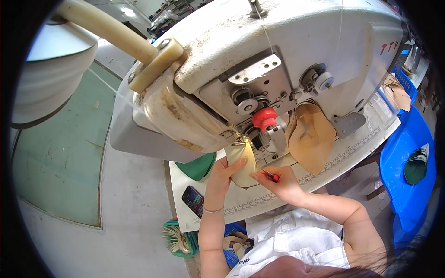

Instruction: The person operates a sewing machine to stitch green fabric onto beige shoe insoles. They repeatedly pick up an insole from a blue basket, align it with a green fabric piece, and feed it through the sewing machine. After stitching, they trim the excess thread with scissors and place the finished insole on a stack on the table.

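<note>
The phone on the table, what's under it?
The dark phone lies flat on the white sewing table, beside the left hand. Only tabletop shows around it; whatever sits right beneath it is covered.

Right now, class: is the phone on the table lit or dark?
Lit. The phone, lying flat on the table beside the left hand, shows coloured lines on its screen.
</note>
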`<control>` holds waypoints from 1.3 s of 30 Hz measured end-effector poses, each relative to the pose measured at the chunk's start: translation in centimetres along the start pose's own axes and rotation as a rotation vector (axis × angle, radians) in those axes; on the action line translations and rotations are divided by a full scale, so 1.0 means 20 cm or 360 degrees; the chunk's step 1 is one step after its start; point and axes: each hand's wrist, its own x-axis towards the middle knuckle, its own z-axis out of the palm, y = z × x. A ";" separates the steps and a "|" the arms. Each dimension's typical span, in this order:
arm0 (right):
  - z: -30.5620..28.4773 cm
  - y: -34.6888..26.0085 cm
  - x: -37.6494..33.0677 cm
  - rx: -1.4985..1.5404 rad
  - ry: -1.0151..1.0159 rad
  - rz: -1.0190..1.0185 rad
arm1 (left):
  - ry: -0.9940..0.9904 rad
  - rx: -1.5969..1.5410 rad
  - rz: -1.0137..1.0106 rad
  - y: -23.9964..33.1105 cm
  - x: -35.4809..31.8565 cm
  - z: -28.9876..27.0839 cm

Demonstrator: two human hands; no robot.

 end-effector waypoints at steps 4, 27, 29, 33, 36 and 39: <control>0.01 0.02 0.06 -0.0032 0.0068 -0.0080 | 0.0034 -0.0029 0.0011 0.03 0.03 0.01; -0.16 0.04 0.14 -0.0099 0.0113 -0.0066 | 0.0562 -0.0148 0.0482 0.01 0.23 0.01; -0.21 0.11 0.17 0.0192 0.0393 -0.0095 | 0.0456 -0.0129 0.0595 -0.03 0.29 -0.11; -0.44 0.28 0.36 0.0817 0.1046 0.0030 | 0.0256 -0.0187 0.0555 0.03 0.41 -0.21; -0.76 0.60 0.60 0.0229 0.1054 0.0193 | 0.0681 -0.0173 0.0976 -0.03 0.47 -0.15; -0.96 0.73 0.71 0.0579 0.0916 0.0052 | 0.1495 0.0586 0.1433 -0.08 0.42 -0.05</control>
